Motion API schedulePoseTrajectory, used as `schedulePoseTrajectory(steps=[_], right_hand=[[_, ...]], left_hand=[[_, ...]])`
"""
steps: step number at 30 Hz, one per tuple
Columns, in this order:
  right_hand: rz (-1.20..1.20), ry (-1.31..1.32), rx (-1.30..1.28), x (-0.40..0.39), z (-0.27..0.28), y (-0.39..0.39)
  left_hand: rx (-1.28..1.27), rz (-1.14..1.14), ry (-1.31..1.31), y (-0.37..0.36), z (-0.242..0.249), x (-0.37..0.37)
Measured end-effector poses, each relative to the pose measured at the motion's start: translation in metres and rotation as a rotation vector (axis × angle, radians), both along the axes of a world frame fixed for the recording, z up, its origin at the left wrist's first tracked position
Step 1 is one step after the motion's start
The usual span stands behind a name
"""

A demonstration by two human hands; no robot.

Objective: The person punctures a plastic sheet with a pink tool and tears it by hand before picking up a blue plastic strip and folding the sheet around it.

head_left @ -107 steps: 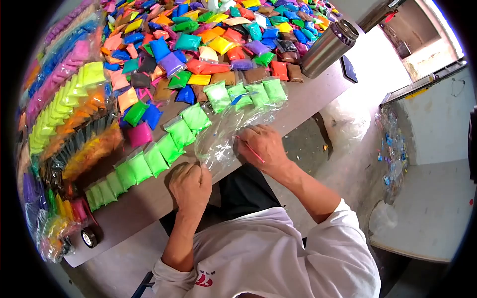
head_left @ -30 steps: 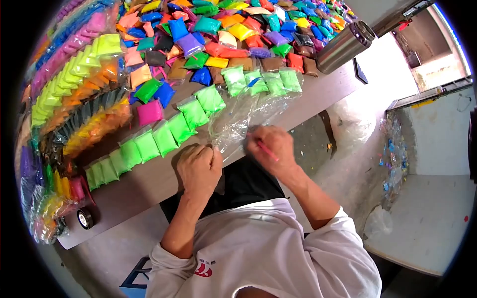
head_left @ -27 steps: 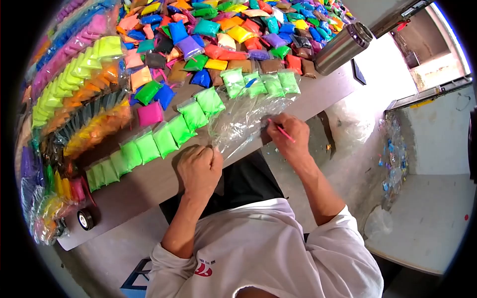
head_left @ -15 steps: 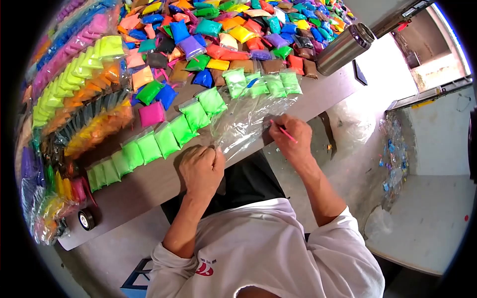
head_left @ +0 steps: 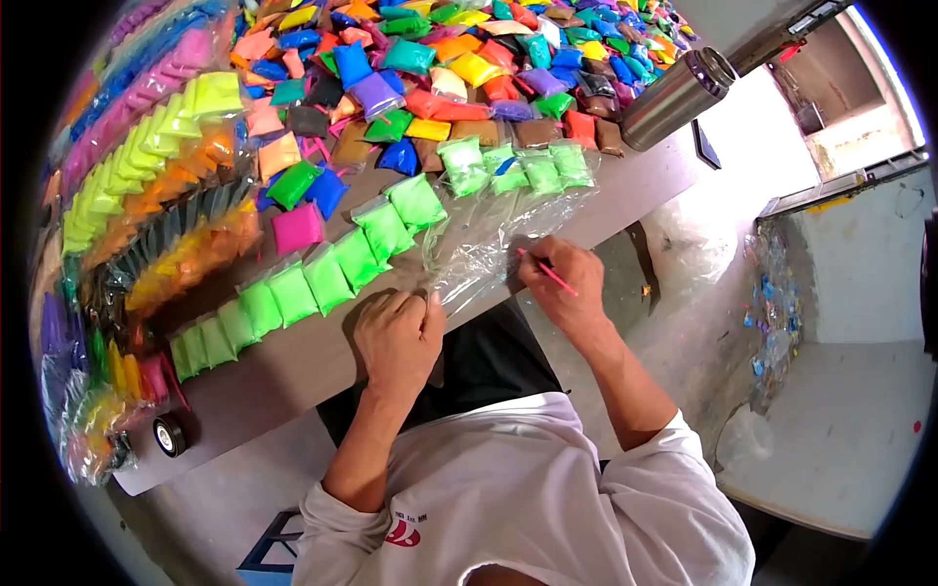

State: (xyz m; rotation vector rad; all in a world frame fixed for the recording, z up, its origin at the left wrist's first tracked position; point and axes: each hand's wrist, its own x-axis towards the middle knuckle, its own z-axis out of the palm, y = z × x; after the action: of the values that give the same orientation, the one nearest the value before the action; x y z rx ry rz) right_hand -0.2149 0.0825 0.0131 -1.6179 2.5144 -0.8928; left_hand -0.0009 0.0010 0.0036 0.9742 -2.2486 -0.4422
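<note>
A clear plastic bag [head_left: 479, 256] lies on the table between my hands, with several light green packets [head_left: 464, 166] in or under its far end. My left hand [head_left: 399, 334] is closed at the bag's near left corner, the film pinched by thumb and finger. My right hand [head_left: 567, 283] is closed around a thin pink stick [head_left: 553, 274], its knuckles beside the bag's right edge. A slanting row of bright green packets [head_left: 327, 280] runs along the table to the left of the bag.
Many coloured packets [head_left: 449, 88] are heaped at the back. Stacked rows of yellow packets [head_left: 156, 137] and other colours stand at left. A steel flask [head_left: 674, 103] and a dark phone [head_left: 706, 145] are at the right end. A black tape roll [head_left: 169, 436] sits near the front left edge.
My right hand has moved a little left and nearer to me with the pink stick. The bag's film has shifted and creased. My left hand stays nearly in place.
</note>
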Motion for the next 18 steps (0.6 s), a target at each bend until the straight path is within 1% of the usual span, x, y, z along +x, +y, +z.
schedulePoseTrajectory(steps=[1,3,4,6,8,10,11,13,14,15,16,18], right_hand=[[0.005,-0.003,0.003,-0.005,0.001,0.001],[-0.187,0.037,0.148,-0.015,0.006,0.003],[-0.186,0.042,0.143,-0.015,0.006,0.003],[-0.034,-0.03,-0.061,-0.008,0.0,0.011],[0.132,0.048,-0.134,0.019,0.005,0.005],[0.269,0.019,-0.081,0.042,0.006,-0.004],[0.271,0.014,-0.079,0.042,0.005,-0.004],[0.261,0.046,0.03,0.03,0.001,-0.005],[0.175,0.079,-0.027,0.011,-0.007,-0.002],[0.09,-0.029,0.016,-0.011,-0.004,0.003],[-0.077,-0.044,0.009,-0.031,-0.01,0.003],[-0.125,0.087,0.054,-0.041,0.004,0.009]], left_hand=[[-0.002,0.0,-0.002,0.0,0.0,0.001],[-0.004,-0.009,-0.004,0.002,-0.001,0.003],[-0.005,-0.011,-0.006,0.001,-0.002,0.002],[-0.002,-0.019,-0.013,0.0,-0.003,0.001],[-0.013,-0.015,-0.018,0.0,-0.002,0.001],[-0.023,-0.015,-0.004,-0.001,-0.003,0.001],[-0.032,-0.021,0.014,-0.001,-0.003,0.002],[-0.028,-0.017,0.025,-0.002,-0.004,0.001],[-0.019,-0.021,0.031,0.0,-0.005,0.002],[-0.014,-0.021,0.03,0.002,-0.005,0.004],[-0.008,-0.016,0.032,0.001,-0.006,0.003],[-0.002,-0.017,0.036,0.0,-0.005,0.001]])
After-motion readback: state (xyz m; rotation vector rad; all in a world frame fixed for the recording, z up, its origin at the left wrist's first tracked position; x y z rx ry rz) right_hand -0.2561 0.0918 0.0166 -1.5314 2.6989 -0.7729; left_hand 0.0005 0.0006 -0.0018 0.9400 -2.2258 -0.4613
